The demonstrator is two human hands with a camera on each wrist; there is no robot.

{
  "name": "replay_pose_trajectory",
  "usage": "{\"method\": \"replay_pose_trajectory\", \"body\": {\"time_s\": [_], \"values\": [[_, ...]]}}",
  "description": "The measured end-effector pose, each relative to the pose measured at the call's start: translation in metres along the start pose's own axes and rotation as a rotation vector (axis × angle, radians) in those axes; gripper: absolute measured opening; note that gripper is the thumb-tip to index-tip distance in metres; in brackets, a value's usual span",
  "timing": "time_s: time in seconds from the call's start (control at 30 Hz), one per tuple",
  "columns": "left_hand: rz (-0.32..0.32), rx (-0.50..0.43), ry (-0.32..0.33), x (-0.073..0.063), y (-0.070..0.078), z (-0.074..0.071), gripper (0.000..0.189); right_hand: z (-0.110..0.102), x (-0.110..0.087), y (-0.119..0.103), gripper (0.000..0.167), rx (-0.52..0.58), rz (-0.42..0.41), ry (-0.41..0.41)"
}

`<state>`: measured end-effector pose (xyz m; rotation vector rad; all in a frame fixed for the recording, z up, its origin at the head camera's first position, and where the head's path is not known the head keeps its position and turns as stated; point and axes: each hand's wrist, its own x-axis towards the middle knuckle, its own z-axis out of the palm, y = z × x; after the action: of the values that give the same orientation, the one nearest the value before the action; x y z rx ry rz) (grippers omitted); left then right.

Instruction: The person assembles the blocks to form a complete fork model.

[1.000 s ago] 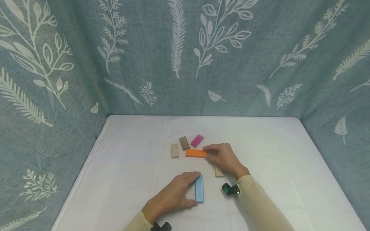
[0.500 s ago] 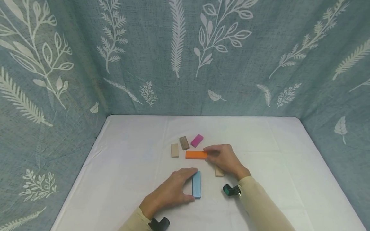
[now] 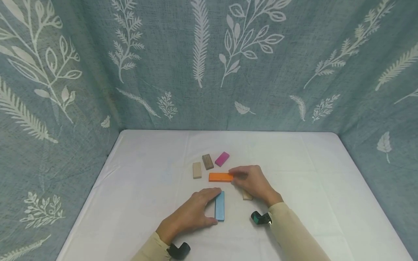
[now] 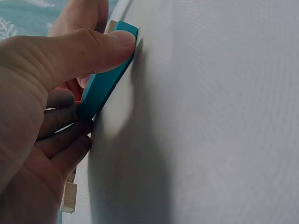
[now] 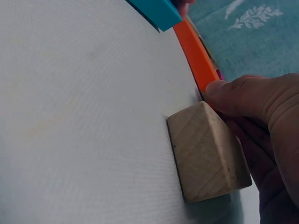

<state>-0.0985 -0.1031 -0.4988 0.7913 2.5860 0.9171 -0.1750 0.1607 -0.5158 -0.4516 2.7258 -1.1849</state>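
Observation:
A long blue wooden block (image 3: 220,206) lies on the table with its length pointing away from me. My left hand (image 3: 191,211) grips it by its two ends, thumb at the near end and fingers at the far one. The left wrist view shows the thumb pressed on the blue block (image 4: 105,84). Farther off, a long orange block (image 3: 219,177) lies crosswise, its right end pinched by my right hand (image 3: 255,183). A pale wooden block (image 3: 247,195) sits partly hidden under that hand; the right wrist view shows this wooden block (image 5: 201,151) close beside the thumb.
Beyond the orange block lie a beige block (image 3: 197,170), a brown block (image 3: 207,161) and a magenta block (image 3: 222,159). A white cloth covers the table (image 3: 156,159). Leaf-patterned teal curtains (image 3: 169,65) hang at its back and sides.
My left hand has slid the blue block away from me and slightly left. The orange block has come a little nearer with my right hand, leaving a gap to the brown block.

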Motion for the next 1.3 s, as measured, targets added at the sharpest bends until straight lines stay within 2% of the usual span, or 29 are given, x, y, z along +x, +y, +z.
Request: {"method": "replay_pose_trajectory", "body": {"time_s": [0.3,0.67,0.83,1.07,1.3], "values": [[-0.011,0.002,-0.016,0.0007,-0.0008,0.0004,0.089,0.0003,-0.0021,-0.0035,0.038,-0.034,-0.009,0.004],[0.013,0.055,-0.003,0.0010,-0.0003,0.0004,0.087,-0.0013,-0.0022,-0.0030,0.038,-0.041,-0.014,0.009],[0.046,0.089,0.030,-0.0005,-0.0002,0.0017,0.082,-0.0026,-0.0010,-0.0023,0.037,-0.040,-0.018,0.004],[0.126,0.144,0.076,-0.0036,0.0007,0.0035,0.064,-0.0031,0.0008,-0.0005,0.035,-0.035,-0.044,0.012],[0.119,0.159,0.071,-0.0026,0.0015,0.0032,0.058,-0.0024,0.0000,0.0005,0.034,-0.037,-0.043,0.012]]}}
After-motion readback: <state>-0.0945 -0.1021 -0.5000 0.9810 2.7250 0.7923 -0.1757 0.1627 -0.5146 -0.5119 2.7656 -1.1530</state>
